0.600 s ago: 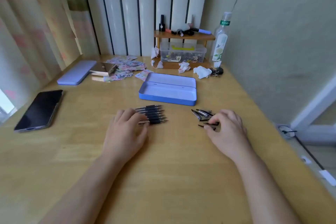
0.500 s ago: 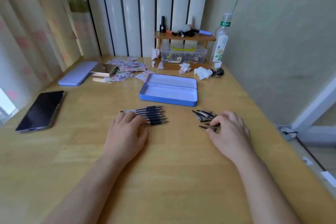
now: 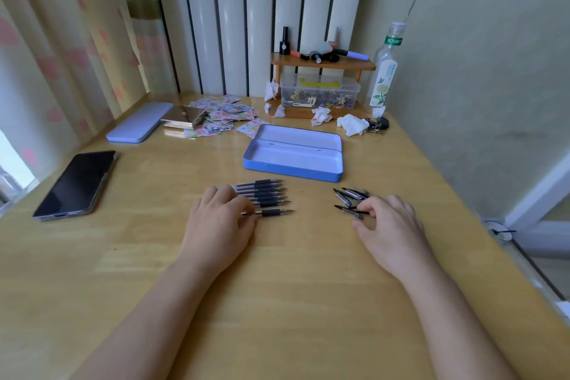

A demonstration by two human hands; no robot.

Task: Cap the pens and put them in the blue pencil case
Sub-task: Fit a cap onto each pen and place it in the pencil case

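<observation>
Several uncapped black pens [image 3: 266, 193] lie side by side on the wooden table, tips pointing right. My left hand [image 3: 219, 225] rests on their rear ends; its thumb and forefinger pinch the nearest pen [image 3: 276, 212], which lies a little apart from the row. A small pile of black pen caps [image 3: 350, 194] sits to the right. My right hand [image 3: 393, 225] is at the pile's near side, thumb and fingertips closed on the nearest cap [image 3: 347, 209]. The blue pencil case [image 3: 293, 171] stands open just beyond the pens, with nothing inside.
A dark phone [image 3: 77, 183] lies at the left. A lilac case lid [image 3: 138, 126], a small metal box and scattered stickers sit at the back left. A wooden shelf with a plastic box [image 3: 320, 92], crumpled tissues and a glass bottle [image 3: 384, 71] stand at the back.
My left hand's fingers have closed on the nearest pen and drawn it slightly away from the row. My right hand has shifted a little toward me with its fingertips on a cap.
</observation>
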